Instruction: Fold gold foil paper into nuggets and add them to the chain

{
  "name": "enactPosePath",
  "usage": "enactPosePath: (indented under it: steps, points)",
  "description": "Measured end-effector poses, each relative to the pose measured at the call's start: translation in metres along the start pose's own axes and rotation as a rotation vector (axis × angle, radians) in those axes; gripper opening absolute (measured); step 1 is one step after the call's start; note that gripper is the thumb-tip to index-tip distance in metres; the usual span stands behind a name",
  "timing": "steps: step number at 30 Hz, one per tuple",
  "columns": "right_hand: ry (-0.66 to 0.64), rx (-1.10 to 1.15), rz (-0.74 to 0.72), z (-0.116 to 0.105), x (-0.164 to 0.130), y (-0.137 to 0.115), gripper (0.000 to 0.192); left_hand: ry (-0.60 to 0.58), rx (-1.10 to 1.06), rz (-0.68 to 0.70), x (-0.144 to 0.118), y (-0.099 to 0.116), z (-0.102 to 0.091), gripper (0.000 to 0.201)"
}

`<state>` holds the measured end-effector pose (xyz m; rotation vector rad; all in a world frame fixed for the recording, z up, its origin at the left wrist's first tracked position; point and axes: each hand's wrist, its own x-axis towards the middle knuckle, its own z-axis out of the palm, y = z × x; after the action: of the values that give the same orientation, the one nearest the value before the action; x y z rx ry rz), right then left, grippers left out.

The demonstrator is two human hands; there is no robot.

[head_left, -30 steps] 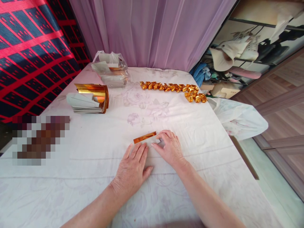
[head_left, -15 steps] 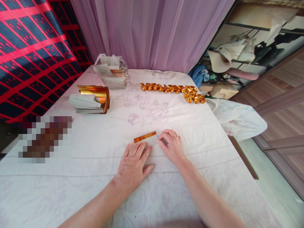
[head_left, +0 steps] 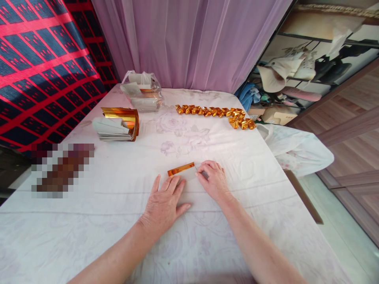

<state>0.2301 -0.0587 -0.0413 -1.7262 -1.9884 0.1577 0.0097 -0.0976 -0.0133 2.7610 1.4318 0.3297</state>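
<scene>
A sheet of gold foil paper (head_left: 181, 169) lies in front of me, a narrow gold strip showing along its far edge and its pale side below. My left hand (head_left: 164, 199) rests palm down with fingers spread, its fingertips on the sheet's near left part. At the right edge, my right hand (head_left: 212, 177) has thumb and forefinger pinched together. A thin dark line shows at those fingertips; whether it is the paper's edge or a slim rod I cannot tell. Beyond the hands runs a row of folded gold paper pieces (head_left: 204, 111).
A stack of foil sheets (head_left: 117, 128) stands at the left, with a clear plastic bag (head_left: 141, 91) of paper behind it. A blurred-out patch (head_left: 63, 169) covers something nearer left. White cloth (head_left: 118, 232) covers the table; a shoe rack (head_left: 310, 59) stands right.
The view has shifted slightly. Both hands keep nearly the same places on the sheet, the left fingers only a little moved.
</scene>
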Motion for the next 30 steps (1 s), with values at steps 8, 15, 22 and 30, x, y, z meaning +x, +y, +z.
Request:
enactPosePath:
  steps: [8,15,22,30]
  points:
    - [0.004,0.004,0.007,0.002,0.000,0.000,0.008,0.040,0.041,0.041,-0.022,-0.019,-0.009,0.052]
    - [0.059,-0.044,-0.083,-0.007,-0.002,-0.013,0.010,0.003,0.051,0.066,-0.023,-0.022,-0.009,0.052]
    - [-0.052,0.034,-0.210,0.001,-0.004,-0.052,0.011,-0.026,0.047,0.051,-0.021,-0.019,-0.008,0.056]
    - [-0.071,0.067,-0.010,0.004,-0.001,-0.038,0.014,-0.009,0.050,0.048,-0.021,-0.020,-0.010,0.050]
